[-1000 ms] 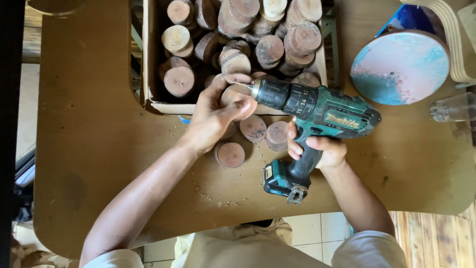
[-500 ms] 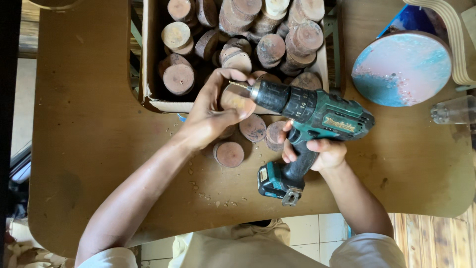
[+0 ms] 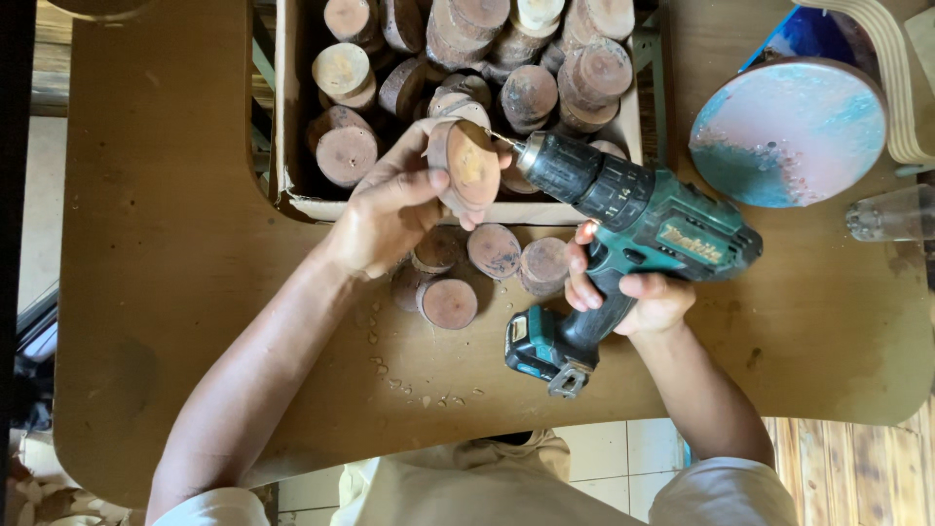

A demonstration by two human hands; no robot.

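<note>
Brown wood fills the head view: a flat wooden tabletop (image 3: 175, 253) with a cardboard box (image 3: 292, 146) at its far edge, packed with round sawn log slices (image 3: 526, 93). The left hand (image 3: 390, 209) is clenched around one round wooden disc (image 3: 470, 170), holding it tilted on edge just above the near wall of the box, thumb across its near face. The right hand (image 3: 633, 292) grips the handle of a teal and black cordless drill (image 3: 633, 209), fingers wrapped tight; the drill's thin bit points left and touches the held disc's far right edge. On the table just near the hands lie several more loose wooden slices (image 3: 450, 302), touching one another, between the two forearms. Pale shavings (image 3: 390, 375) speckle the tabletop nearer the person. Far right sits a round blue and pink painted board (image 3: 789, 131), with a clear glass (image 3: 891, 212) beside it.
</note>
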